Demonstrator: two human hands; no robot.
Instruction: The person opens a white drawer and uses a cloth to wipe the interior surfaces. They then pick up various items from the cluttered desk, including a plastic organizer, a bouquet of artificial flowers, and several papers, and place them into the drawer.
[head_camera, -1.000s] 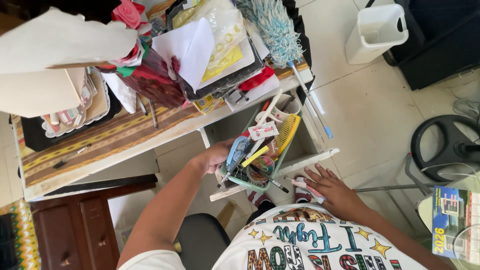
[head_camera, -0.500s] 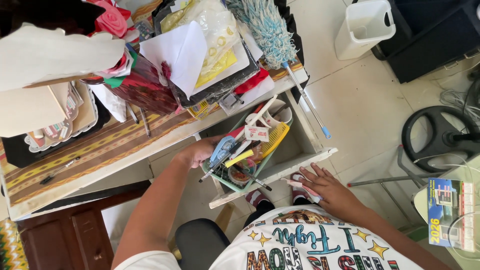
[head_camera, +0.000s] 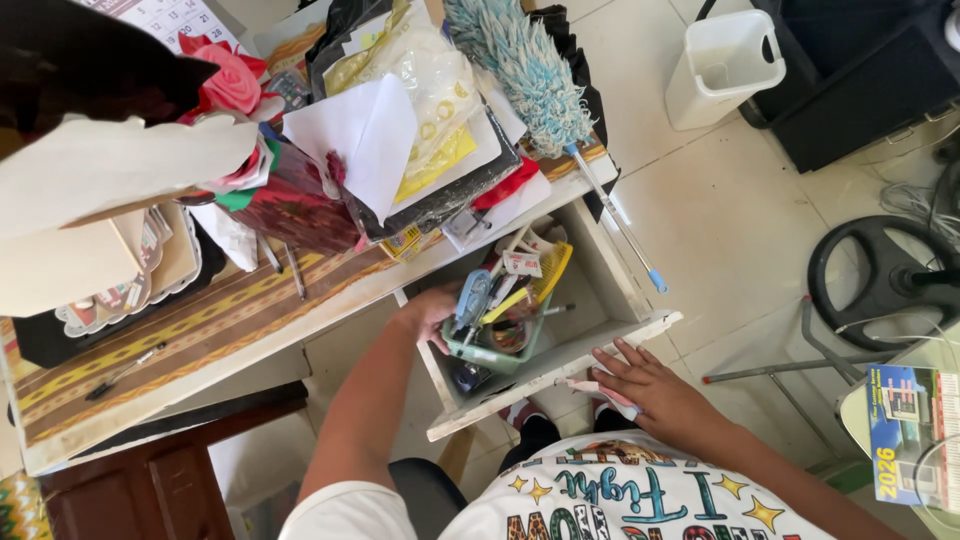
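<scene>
My left hand (head_camera: 432, 313) grips the near side of a small green basket (head_camera: 492, 350) packed with pens, a blue tube and other small items, holding it over the open white drawer (head_camera: 560, 365). My right hand (head_camera: 645, 380) lies flat on the drawer's front edge, with a pink and white cloth (head_camera: 605, 392) under the fingers. Inside the drawer, behind the basket, lie a yellow comb (head_camera: 553, 268) and small white packets (head_camera: 520, 260).
The desk (head_camera: 210, 335) has a striped mat, a pen, a red wrapped bundle with a pink fabric rose (head_camera: 232, 85), papers and plastic bags. A blue feather duster (head_camera: 520, 60) hangs over its edge. A white bin (head_camera: 722, 68) and a black steering wheel (head_camera: 880, 280) sit on the tiled floor.
The left hand has shifted the green basket slightly toward the drawer's front. The right hand stays on the drawer front. The view has tilted a little.
</scene>
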